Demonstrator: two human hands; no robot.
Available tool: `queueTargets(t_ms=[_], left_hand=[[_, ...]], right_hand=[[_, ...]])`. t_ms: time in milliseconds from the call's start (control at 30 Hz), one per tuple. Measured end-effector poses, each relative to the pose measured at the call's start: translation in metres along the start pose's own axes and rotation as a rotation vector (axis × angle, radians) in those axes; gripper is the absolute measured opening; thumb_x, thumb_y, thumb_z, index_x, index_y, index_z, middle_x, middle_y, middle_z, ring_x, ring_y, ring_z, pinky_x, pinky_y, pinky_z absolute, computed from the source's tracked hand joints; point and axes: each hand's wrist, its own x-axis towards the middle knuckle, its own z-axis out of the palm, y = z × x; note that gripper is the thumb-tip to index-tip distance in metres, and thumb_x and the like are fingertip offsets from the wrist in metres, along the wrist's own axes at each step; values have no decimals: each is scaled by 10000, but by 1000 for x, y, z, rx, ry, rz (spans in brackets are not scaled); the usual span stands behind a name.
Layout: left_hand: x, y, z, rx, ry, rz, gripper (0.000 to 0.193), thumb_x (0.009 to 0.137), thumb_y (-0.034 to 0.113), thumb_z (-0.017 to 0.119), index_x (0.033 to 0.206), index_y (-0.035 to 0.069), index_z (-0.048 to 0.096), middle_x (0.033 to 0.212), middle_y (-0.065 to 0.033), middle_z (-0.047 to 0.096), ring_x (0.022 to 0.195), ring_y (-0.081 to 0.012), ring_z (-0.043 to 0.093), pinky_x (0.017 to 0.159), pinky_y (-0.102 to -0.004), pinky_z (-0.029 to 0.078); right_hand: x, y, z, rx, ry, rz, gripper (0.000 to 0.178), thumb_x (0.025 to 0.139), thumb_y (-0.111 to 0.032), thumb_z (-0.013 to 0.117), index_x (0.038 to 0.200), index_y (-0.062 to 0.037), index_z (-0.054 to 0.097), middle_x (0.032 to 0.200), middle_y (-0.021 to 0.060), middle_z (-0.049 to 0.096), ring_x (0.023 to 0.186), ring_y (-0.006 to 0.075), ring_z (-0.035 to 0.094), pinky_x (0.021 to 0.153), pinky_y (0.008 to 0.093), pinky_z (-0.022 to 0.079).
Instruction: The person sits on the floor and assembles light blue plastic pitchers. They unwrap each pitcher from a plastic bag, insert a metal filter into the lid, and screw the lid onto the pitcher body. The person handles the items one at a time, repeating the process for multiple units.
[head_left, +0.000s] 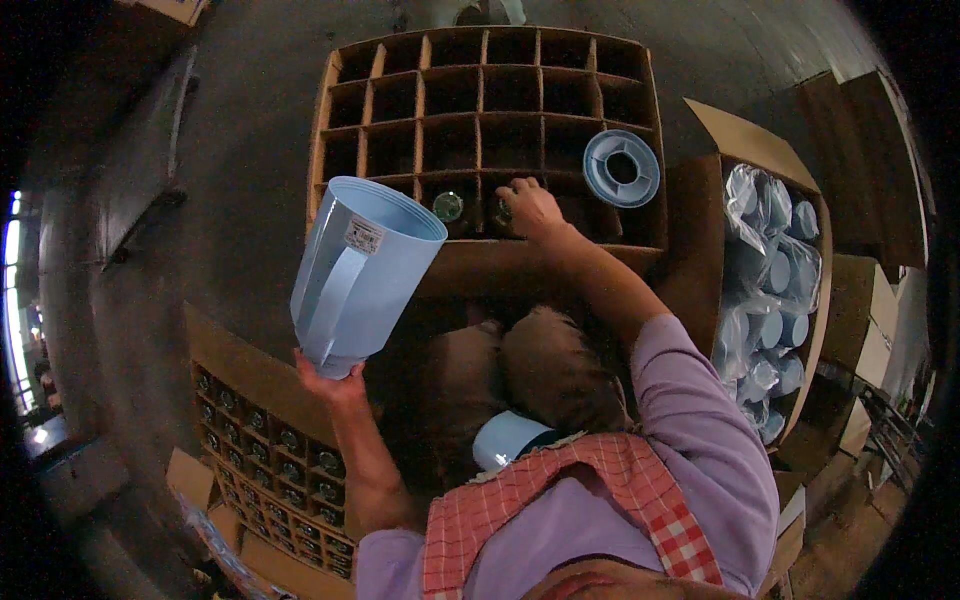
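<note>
My left hand (pixel 335 378) grips a light blue plastic jug (pixel 385 270) near its narrower base. The jug is tilted, its wide threaded mouth up and a white label by its handle. Over a near-row compartment of the divided cardboard box (pixel 450 98), my right hand (pixel 530 208) has its fingers bent down around something glassy, mostly hidden. One compartment to the left holds a round greenish glass piece (pixel 448 206). On the dividers at the right rests a round light blue lid (pixel 621 169) with a hole in its middle.
Another light blue plastic piece (pixel 510 438) lies at my lap. To the right stands an open carton (pixel 735 300) of bagged light blue parts. A carton (pixel 265 455) with glass pieces in cells is at the lower left. More cardboard boxes (pixel 855 310) stand farther right.
</note>
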Motion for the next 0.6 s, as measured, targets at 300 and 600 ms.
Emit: queueTargets(t_ms=[300,600], left_hand=[[19,27,-54,-218,-40,48,629,832,517,489,1319,120,475,1361,-103,453,1240,-342,435,991,-545,390],[-77,48,-41,-127,-538,-1,618,801,486,558,1279,100,494,1287,-106,512,1182,-310,485,983,-473,417]], right_hand=[[-64,27,-253,1042,142,-265,675,562,-133,816,1199,-40,615,1121,105,630,980,214,622,863,339,510],[-190,-79,-276,1539,-289,-302,681,639,-360,711,1181,33,585,969,115,655,838,192,614,763,297,487]])
